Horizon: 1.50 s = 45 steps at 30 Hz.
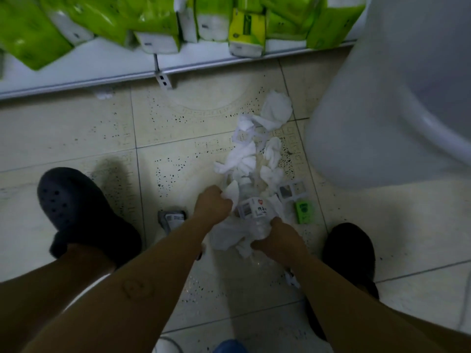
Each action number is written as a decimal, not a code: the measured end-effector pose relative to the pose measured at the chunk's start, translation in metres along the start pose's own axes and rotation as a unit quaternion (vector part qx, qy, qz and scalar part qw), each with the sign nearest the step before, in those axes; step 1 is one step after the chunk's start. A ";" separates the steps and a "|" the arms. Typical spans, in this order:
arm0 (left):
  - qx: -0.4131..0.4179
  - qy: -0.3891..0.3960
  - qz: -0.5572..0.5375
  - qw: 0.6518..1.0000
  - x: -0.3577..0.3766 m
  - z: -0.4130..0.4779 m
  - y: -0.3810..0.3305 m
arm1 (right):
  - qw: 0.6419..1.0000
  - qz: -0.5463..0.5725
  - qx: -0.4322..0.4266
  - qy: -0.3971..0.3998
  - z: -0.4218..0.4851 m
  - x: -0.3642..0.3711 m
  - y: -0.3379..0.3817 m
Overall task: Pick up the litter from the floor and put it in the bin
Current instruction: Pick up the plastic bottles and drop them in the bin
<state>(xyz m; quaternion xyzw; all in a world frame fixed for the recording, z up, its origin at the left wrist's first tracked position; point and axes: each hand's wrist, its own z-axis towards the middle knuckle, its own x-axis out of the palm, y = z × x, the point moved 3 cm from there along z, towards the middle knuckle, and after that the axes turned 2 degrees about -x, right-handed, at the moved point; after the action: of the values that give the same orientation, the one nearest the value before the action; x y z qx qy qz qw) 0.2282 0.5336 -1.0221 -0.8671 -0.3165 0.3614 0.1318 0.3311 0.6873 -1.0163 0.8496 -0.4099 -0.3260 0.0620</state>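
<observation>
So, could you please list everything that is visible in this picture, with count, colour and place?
tissue packs: many, green and white, on the shelf at top
shelf: one, white, along the top
bin: one, white, at right
crumpled tissues: several, white, on the floor by the bin
small green pack: one, green, on the floor near the right hand
clogs: two, dark, either side of the litter
left hand: one, gripping a white tissue
right hand: one, gripping crumpled white litter

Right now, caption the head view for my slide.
Both hands, left and right, gather crumpled tissues beside the white bin.
</observation>
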 end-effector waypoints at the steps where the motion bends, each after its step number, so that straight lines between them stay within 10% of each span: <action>1: 0.006 -0.006 0.004 1.000 -0.008 -0.007 -0.003 | 1.000 0.006 -0.008 0.004 -0.006 -0.004 0.004; 11: 0.100 -0.099 -0.026 0.990 -0.100 -0.110 -0.058 | 0.994 0.020 -0.104 -0.040 -0.094 -0.091 0.050; 23: 0.255 -0.162 -0.083 0.950 -0.135 -0.240 -0.184 | 0.944 0.084 -0.140 -0.287 -0.229 -0.257 0.045; 29: 0.273 -0.124 -0.127 0.945 -0.102 -0.246 -0.247 | 0.889 0.327 -0.135 -0.292 -0.235 -0.292 0.004; 45: 0.223 -0.032 -0.137 0.965 -0.006 -0.178 -0.344 | 0.866 0.369 -0.088 -0.326 -0.171 -0.335 -0.070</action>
<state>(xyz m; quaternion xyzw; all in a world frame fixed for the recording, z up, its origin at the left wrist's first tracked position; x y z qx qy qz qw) 0.1950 0.7924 -0.7362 -0.7520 -0.3483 0.4286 0.3598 0.3292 0.9526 -0.7407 0.4731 -0.6597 -0.5724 0.1153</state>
